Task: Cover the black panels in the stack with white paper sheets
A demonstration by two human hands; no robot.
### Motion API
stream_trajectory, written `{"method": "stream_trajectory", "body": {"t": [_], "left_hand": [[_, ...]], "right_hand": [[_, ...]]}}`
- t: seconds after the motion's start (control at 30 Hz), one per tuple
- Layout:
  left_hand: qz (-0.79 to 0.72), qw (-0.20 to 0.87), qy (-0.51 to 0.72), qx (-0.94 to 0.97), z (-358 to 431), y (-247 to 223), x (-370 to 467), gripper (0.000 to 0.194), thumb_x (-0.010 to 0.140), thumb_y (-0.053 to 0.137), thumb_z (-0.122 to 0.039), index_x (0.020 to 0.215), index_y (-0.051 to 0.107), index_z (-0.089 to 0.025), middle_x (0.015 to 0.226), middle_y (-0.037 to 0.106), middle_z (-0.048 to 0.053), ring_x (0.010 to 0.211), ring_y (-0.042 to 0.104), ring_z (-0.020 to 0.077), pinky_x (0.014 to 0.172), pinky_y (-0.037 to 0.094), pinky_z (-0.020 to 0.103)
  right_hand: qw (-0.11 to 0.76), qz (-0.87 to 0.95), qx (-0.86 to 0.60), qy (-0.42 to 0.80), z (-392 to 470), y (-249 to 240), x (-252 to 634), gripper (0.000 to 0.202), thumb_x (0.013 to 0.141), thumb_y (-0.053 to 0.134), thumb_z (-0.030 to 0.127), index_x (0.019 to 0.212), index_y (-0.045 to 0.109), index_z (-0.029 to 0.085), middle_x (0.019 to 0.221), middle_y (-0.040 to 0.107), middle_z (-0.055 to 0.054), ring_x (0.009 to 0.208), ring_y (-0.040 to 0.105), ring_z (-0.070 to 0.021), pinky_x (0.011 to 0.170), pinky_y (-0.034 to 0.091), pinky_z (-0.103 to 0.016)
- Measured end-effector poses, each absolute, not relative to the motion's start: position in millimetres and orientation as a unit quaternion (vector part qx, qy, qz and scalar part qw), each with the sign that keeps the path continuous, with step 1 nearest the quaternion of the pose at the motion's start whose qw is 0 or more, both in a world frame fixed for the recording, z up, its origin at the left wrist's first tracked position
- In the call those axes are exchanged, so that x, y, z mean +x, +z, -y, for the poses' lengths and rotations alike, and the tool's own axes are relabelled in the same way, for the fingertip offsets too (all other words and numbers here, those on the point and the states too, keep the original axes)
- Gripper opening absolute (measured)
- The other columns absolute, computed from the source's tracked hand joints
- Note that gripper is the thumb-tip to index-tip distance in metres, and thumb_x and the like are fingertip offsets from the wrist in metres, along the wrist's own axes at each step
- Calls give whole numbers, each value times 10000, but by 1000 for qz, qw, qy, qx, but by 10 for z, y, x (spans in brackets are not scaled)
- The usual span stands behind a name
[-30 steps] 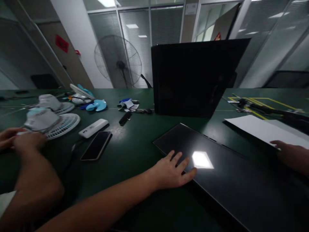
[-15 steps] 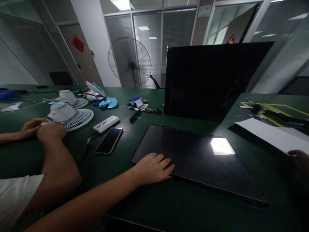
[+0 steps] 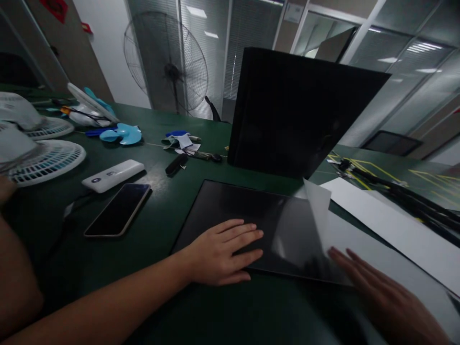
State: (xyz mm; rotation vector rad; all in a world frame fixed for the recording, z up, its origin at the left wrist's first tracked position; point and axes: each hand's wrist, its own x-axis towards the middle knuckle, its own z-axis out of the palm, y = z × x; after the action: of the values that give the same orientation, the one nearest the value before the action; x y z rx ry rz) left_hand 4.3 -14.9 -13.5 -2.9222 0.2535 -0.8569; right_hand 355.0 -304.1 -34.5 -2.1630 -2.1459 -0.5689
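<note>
A flat black display panel lies face up on the green table. My left hand rests on its near left part, fingers stretched and spread, holding nothing. A thin white sheet lies at the panel's right end and hides that edge; its far left corner stands bent up. Over the near side of this sheet is my right hand, slightly blurred, with fingers straight and pointing at the panel. Whether it touches the sheet or the panel I cannot tell.
A large dark panel stands tilted behind. To the left lie a phone, a white power bank, a fan grille and a blue fan blade. Another white sheet and black strips lie right. A co-worker's arm is at left.
My right hand came in from the right edge with the white sheet, which now meets the panel's right end. My left hand's fingers have spread out. The view has turned right.
</note>
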Motion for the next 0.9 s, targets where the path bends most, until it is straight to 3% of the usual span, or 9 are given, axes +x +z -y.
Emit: {"method": "stream_trajectory", "body": {"t": [0.17,0.3,0.4,0.5,0.57,0.63,0.73,0.83,0.9], "left_hand": [[-83,135,-331,-930,334,-24,-20,384,1002,578,-421,1268,685,-166,1504,576,102,1450,452,261,1237,299,432],[117,138,-327,-928,411,-31,-42,399,1009,515,-495,1037,769,-189,1365,686,83,1316,565,263,1155,326,429],[250,113,-255,-927,343,-47,-63,374,979,547,-483,922,790,-205,1425,645,86,1393,494,331,1141,324,505],[299,45,-144,-942,196,-84,-99,527,910,581,-631,1196,755,-224,1515,554,140,1437,429,436,1175,281,627],[321,-5,-96,-942,96,-119,-125,707,867,576,-721,1420,612,-282,1556,503,149,1430,417,494,1158,251,729],[333,-44,-63,-940,17,-144,-142,770,849,578,-744,1495,519,-329,1587,460,149,1436,381,541,1104,262,804],[337,-66,-43,-938,-52,-141,-148,796,831,603,-734,1504,498,-322,1576,457,176,1415,389,568,1036,349,816],[345,-58,-46,-936,-78,-115,-136,781,821,608,-743,1479,525,-329,1538,495,178,1384,435,557,1002,419,781],[351,-58,-38,-934,-83,-103,-121,781,817,599,-761,1474,531,-344,1535,501,165,1381,443,545,997,444,755]], "right_hand": [[-26,783,-606,-140,2305,-373,2492,774,926,444,96,1640,248,322,1598,390,-18,1391,500,-291,1004,573,-465],[-33,795,-604,-36,1902,-175,2244,704,931,480,93,1576,400,364,1592,406,-6,1406,482,-301,1073,516,-526],[-32,792,-606,66,1771,23,2133,594,994,442,161,1534,459,406,1583,427,25,1439,442,-288,1131,450,-572],[-14,787,-596,156,1698,180,2152,468,1057,435,380,1521,473,427,1600,409,27,1471,393,-284,1174,392,-580],[24,772,-604,198,1618,255,2375,485,1047,453,496,1523,477,411,1599,420,3,1445,432,-266,1169,416,-516],[79,722,-668,161,1503,307,2811,492,1053,430,504,1511,513,344,1559,477,-43,1380,505,-231,1137,452,-417],[83,573,-813,-65,1377,302,3712,480,1073,369,446,1440,594,233,1471,558,-110,1351,521,-225,1139,401,-358],[69,468,-872,-128,1467,152,4521,596,1065,358,446,1490,506,56,1528,426,-288,1497,308,-361,1162,299,-539],[56,421,-899,-106,1625,-2,4866,665,1058,340,485,1457,517,-16,1487,419,-367,1467,337,-422,1074,355,-593]]}}
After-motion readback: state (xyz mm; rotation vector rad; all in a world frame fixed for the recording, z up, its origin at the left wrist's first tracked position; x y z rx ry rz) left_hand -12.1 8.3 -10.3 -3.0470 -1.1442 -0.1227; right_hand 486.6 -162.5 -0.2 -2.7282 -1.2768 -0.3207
